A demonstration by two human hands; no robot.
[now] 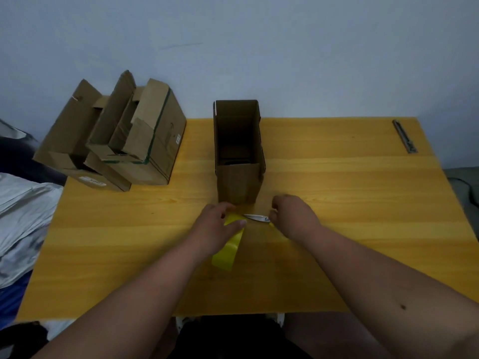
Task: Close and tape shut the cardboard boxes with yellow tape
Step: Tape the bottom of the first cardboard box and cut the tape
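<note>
Head view: an open brown cardboard box (238,151) stands upright at the middle of the glossy yellow wood-grain bench (337,203), top flaps unsealed. At its 6 o'clock the left hand (217,224) pinches a shiny strip of yellow tape (228,250); the right hand (293,213), fingers curled, grips a small metal blade (256,217). Creased open cartons (116,138) crowd 10 o'clock. A metal bar (404,136) lies at 2 o'clock.

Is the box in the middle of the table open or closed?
Open. The middle box shows its dark inside, and no tape covers the top.
</note>
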